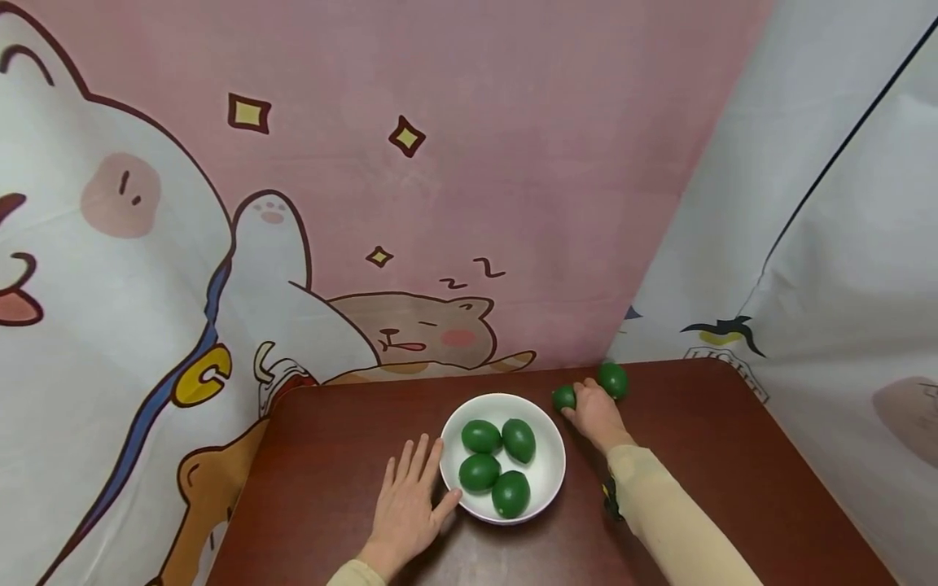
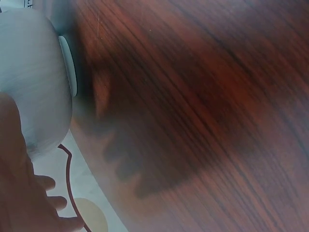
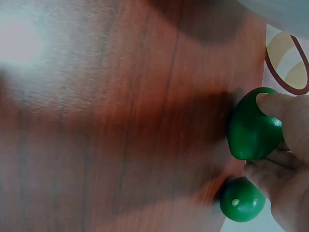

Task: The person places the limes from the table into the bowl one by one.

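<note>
– Only our head view shows the four green fruits inside the white bowl.
– And our right hand?
– Stretched forward, pinching a held fruit near the bench's far edge, beside a loose fruit.
– Our left hand?
– Palm down by the bowl's rim, fingers straight, spread apart.

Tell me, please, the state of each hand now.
Left hand: open, beside the white bowl.
Right hand: closed, holding a green fruit.

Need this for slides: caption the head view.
Right hand grips a green fruit, left hand at a bowl of four more.
</note>
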### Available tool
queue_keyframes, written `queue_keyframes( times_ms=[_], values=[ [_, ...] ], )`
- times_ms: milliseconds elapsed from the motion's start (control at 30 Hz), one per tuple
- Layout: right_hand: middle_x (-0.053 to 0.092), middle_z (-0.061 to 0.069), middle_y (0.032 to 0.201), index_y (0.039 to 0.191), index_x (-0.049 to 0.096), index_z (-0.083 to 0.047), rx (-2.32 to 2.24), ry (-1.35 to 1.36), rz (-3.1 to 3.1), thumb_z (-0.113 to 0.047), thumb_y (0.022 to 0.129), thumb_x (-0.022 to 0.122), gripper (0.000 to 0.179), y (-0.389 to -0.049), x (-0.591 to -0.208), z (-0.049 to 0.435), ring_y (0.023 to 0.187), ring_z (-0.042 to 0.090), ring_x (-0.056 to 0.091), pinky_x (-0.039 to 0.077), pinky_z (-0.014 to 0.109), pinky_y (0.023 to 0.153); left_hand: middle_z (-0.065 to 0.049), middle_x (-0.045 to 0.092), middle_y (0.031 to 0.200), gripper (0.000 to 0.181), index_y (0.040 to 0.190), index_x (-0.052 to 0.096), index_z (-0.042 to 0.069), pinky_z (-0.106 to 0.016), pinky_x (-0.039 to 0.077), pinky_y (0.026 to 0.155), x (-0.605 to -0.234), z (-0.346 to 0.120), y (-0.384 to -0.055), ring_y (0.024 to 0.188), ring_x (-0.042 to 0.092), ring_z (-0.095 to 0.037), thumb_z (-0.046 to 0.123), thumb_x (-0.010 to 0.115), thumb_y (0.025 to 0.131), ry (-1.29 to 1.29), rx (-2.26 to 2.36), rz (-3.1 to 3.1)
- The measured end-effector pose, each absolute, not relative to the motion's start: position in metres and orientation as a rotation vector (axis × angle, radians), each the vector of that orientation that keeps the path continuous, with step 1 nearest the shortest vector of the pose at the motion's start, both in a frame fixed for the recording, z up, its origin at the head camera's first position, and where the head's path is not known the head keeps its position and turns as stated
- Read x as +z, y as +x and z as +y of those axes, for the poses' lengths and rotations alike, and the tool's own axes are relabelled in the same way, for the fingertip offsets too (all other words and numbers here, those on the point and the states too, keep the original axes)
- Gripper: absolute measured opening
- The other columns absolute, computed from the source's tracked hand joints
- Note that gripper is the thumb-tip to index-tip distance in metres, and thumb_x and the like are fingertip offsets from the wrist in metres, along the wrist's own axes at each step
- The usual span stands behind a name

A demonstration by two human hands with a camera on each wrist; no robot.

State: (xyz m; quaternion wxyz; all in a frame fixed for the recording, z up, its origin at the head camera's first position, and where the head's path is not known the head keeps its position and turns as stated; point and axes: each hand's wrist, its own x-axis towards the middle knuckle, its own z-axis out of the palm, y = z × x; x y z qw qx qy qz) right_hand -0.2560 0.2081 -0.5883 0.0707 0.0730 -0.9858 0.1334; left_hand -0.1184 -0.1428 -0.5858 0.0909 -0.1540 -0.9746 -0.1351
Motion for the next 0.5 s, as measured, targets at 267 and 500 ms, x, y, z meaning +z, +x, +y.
queue_keyframes(
  times_ms=[267, 500],
  values=[
    [0.060, 0.022, 0.098, 0.113, 0.065, 0.013, 0.442, 0.219, -2.934, -0.018, 0.083, 0.086, 0.049, -0.242, -0.593, 0.211, 0.093, 0.039, 0.065, 0.057, 0.055, 0.085, -0.013, 0.033, 0.167, 0.078, 0.163, 0.035, 0.017, -0.063, 0.028, 0.118, -0.583, -0.142, -0.119, 0.153, 0.029, -0.039, 0.060, 0.054, 0.100, -0.444, -0.394, -2.938],
    [0.060, 0.023, 0.103, 0.120, 0.063, 0.014, 0.450, 0.195, -2.933, -0.019, 0.084, 0.086, 0.054, -0.227, -0.593, 0.213, 0.093, 0.039, 0.066, 0.057, 0.055, 0.087, -0.012, 0.031, 0.168, 0.079, 0.163, 0.033, 0.018, -0.063, 0.026, 0.119, -0.582, -0.142, -0.118, 0.155, 0.027, -0.038, 0.061, 0.054, 0.100, -0.441, -0.389, -2.962]
  ],
)
